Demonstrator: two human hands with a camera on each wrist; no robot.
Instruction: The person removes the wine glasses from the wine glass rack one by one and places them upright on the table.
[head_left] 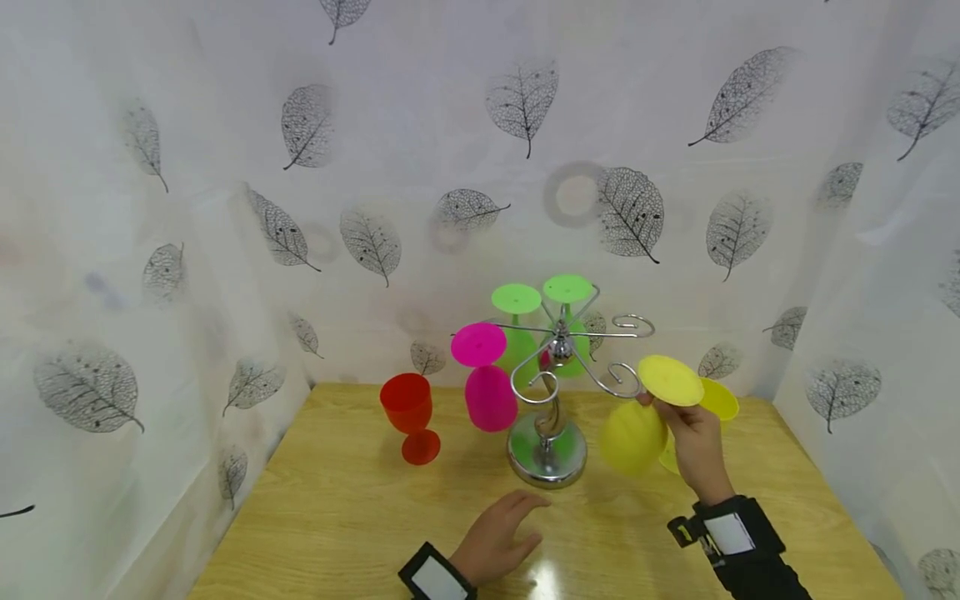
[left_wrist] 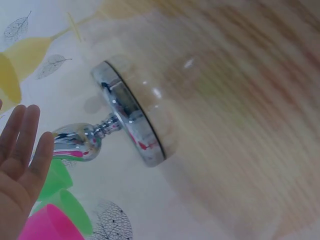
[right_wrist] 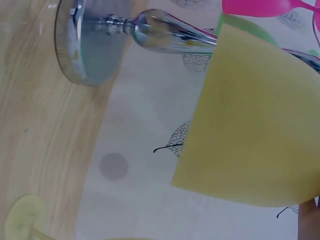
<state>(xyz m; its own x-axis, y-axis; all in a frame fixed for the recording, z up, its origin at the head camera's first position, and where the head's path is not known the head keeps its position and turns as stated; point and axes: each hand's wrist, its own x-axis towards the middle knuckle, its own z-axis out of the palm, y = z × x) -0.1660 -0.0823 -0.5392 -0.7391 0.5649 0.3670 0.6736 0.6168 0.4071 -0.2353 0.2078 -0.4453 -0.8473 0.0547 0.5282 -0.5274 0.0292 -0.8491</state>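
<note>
My right hand pinches a yellow plastic goblet near its stem, upside down with its flat foot on top. The goblet is just right of a chrome goblet rack with curled wire arms; its bowl fills much of the right wrist view. Low over the table before the rack, my left hand holds nothing, its fingers extended. A pink goblet and two green goblets hang upside down from the rack's left and back arms.
A red goblet stands upright left of the rack's round base. Another yellow goblet stands behind my right hand, partly hidden. Leaf-printed sheeting surrounds the wooden table. Several rack arms toward the front and right carry no goblet.
</note>
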